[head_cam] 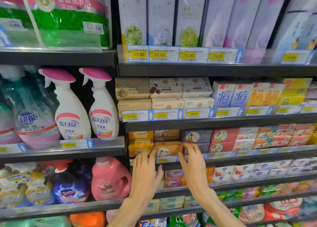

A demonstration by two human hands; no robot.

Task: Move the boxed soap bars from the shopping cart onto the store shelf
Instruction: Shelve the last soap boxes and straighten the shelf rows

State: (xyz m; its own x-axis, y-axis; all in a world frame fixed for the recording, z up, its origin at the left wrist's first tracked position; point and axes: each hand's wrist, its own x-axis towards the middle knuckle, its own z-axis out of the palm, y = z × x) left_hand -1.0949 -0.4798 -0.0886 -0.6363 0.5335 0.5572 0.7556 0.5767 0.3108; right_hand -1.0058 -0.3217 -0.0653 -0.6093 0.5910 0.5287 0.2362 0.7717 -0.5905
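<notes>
A brown soap box [169,149] with a round picture on its front sits at the front of the store shelf [257,157], third level from the top. My left hand [146,173] touches its left end with spread fingers. My right hand [193,163] presses against its right end. Another brown box [166,133] lies behind and above it. Yellow soap boxes [140,142] stand to its left and dark blue ones [197,136] to its right. The shopping cart is out of view.
Red and white soap boxes [240,139] fill the shelf to the right. Spray bottles [72,106] and a pink detergent jug [108,180] occupy the left bay. More soap boxes [164,91] sit one level up, and OMO boxes [175,178] one level down.
</notes>
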